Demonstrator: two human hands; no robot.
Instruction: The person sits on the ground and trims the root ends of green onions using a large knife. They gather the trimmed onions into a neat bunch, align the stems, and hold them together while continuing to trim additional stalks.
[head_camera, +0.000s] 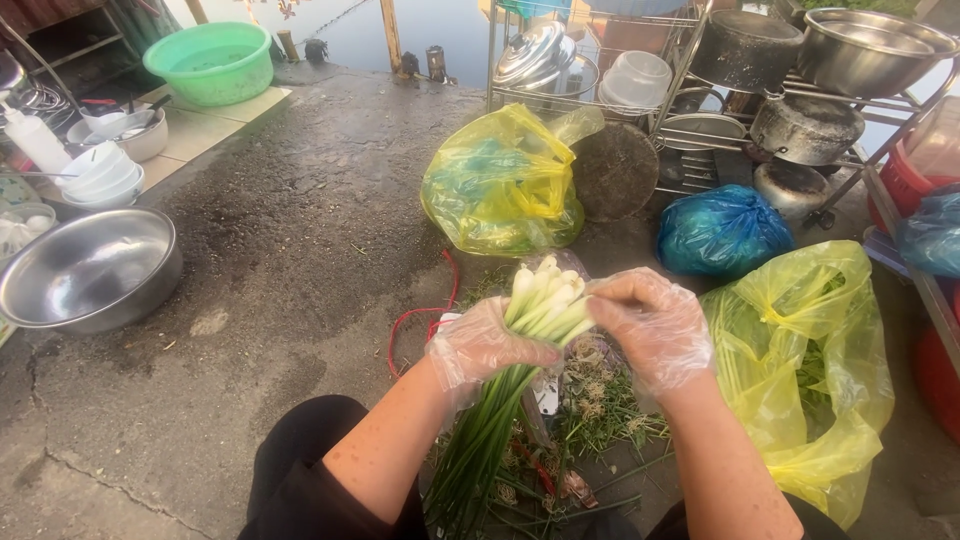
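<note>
my left hand (485, 345) is clenched round the bunch of green onions (520, 340) over the ground scraps (600, 410), right hand (650, 325) pinching the white ends; slick gloves, loose grip, stalks could slide out.

White-tipped, green-leaved spring onions (520, 350); clear, see-through gloves on the left hand (485, 345) and right hand (650, 325); yellow bags (505, 180), one showing green inside; a shiny blue bag (722, 232); a mint-green basin (212, 62); a silver-grey steel bowl (90, 270); white bowls (100, 175); a red cord (415, 320) on dark grey ground (290, 230)
</note>
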